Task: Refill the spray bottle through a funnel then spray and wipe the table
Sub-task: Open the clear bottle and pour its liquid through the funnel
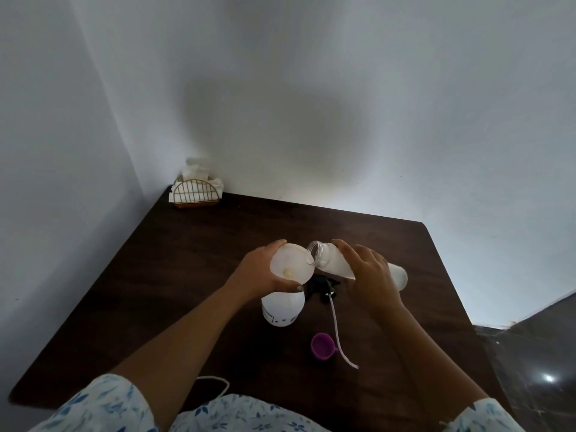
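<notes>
Currently left hand [260,272] curls around the white funnel [291,264] seated in the spray bottle [282,310] standing on the table [187,260]; right hand [371,272] grasps a clear bottle [331,260], tilted, mouth over the funnel rim.

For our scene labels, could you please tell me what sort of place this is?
Probably a home dining corner: a dark wooden table set against plain white walls, a wire napkin holder at its far corner.

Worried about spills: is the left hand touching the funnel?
Touching. The head view shows the left hand gripping the funnel by its rim.
</notes>
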A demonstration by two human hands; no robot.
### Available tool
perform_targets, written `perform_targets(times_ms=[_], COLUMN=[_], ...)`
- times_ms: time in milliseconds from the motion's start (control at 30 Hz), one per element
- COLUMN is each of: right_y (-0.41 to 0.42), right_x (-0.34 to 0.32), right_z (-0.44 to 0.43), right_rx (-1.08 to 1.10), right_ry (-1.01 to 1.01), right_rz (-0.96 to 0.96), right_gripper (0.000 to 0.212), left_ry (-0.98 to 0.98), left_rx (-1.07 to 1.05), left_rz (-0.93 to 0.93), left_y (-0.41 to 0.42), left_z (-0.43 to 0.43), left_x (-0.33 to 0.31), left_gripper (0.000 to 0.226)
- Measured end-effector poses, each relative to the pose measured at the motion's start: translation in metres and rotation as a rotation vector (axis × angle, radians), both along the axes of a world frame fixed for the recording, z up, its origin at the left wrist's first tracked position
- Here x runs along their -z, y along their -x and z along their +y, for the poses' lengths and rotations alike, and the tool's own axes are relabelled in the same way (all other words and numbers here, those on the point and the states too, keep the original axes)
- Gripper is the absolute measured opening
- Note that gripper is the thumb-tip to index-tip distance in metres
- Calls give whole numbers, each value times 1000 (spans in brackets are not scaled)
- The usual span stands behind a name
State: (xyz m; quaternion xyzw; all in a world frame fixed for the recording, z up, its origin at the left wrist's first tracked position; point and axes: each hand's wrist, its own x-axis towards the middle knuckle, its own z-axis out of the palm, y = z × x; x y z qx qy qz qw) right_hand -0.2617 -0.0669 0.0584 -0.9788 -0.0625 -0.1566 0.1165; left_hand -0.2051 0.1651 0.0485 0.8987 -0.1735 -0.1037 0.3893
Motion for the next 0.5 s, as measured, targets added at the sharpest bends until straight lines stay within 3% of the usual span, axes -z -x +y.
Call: perform_targets(times_ms=[233,500], right_y=[-2,2], right_x=[-8,-15], right_z=[-2,1], right_rx=[-23,-38], right_ry=[121,200], right_rz=[-16,-32], right_gripper=[76,92], left_ry=[31,-22], left_rx=[-6,-3], left_rz=[-4,-5], left_y=[0,-2], left_z=[1,0], left_x=[3,3], left_gripper=[105,107])
